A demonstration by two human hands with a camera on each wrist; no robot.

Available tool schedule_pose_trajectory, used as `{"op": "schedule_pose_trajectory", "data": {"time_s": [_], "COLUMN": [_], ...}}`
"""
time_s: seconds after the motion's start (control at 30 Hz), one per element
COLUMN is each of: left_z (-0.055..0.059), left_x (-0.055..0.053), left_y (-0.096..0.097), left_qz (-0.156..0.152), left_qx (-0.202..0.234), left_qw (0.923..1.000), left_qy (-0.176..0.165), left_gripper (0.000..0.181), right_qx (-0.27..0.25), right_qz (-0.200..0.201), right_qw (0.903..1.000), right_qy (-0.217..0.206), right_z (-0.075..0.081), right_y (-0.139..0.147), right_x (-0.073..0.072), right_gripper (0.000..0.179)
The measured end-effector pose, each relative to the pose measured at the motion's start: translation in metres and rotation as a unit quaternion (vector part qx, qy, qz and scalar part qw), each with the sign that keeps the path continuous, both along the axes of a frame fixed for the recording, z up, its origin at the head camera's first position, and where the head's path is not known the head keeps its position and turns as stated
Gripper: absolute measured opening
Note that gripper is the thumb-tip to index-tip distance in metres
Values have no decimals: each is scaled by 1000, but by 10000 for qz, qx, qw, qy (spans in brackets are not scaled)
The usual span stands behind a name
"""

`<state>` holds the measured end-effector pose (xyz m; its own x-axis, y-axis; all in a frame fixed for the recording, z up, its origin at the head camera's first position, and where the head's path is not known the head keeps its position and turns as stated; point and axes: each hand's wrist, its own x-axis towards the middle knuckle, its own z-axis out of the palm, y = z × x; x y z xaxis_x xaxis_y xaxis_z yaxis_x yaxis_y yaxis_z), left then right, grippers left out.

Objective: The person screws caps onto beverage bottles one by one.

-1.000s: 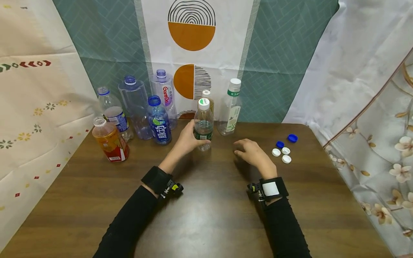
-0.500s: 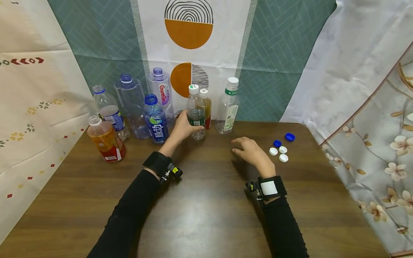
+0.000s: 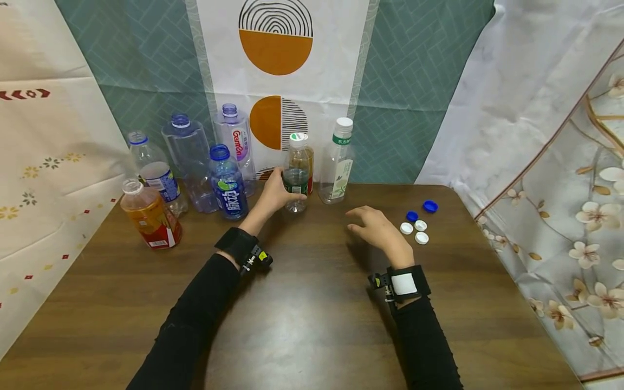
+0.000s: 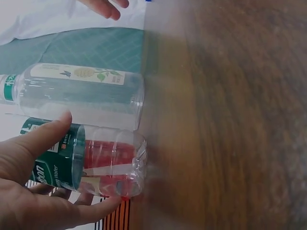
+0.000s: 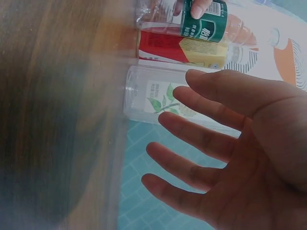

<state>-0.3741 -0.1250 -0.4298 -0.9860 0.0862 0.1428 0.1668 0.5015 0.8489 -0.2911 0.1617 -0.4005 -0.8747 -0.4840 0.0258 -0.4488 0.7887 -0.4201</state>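
Observation:
My left hand (image 3: 275, 196) grips a clear water bottle (image 3: 295, 176) with a green label and a white cap, its thumb and fingers round the label. The bottle stands upright at the back of the table, in front of an orange-and-red drink bottle (image 3: 310, 162) that it partly hides. To its right is a taller clear bottle (image 3: 336, 168) with a white cap and a leafy label. My right hand (image 3: 382, 232) hovers over the table to the right, holding nothing; its fingers are spread and relaxed in the right wrist view.
Several capless bottles stand at the left: an orange tea bottle (image 3: 152, 216), a blue bottle (image 3: 228, 184) and tall clear ones such as the Ganten bottle (image 3: 235, 143). Loose blue and white caps (image 3: 421, 238) lie on the wooden table (image 3: 312, 319) at the right. Fabric hangs behind.
My left hand has moved the green-labelled bottle back and slightly left, up to the orange-and-red bottle. My right hand stays in about the same place. The head view has shifted slightly.

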Motion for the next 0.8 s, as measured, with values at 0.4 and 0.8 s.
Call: {"op": "schedule_pose_trajectory", "data": {"time_s": [0.4, 0.8], "left_z": [10, 55], "left_x": [23, 168], "left_y": [-8, -64], "left_qz": [-167, -604], "left_qx": [-379, -1012], "left_qw": [9984, 9918], "left_qy": [-380, 489], "left_gripper": [112, 92], "right_qx": [46, 103], "right_qz": [51, 57], "right_qw": [10000, 9999], "right_qy": [6, -93], "right_z": [2, 6], "right_y": [1, 1], "right_x": [2, 7], "right_gripper": [39, 39]}}
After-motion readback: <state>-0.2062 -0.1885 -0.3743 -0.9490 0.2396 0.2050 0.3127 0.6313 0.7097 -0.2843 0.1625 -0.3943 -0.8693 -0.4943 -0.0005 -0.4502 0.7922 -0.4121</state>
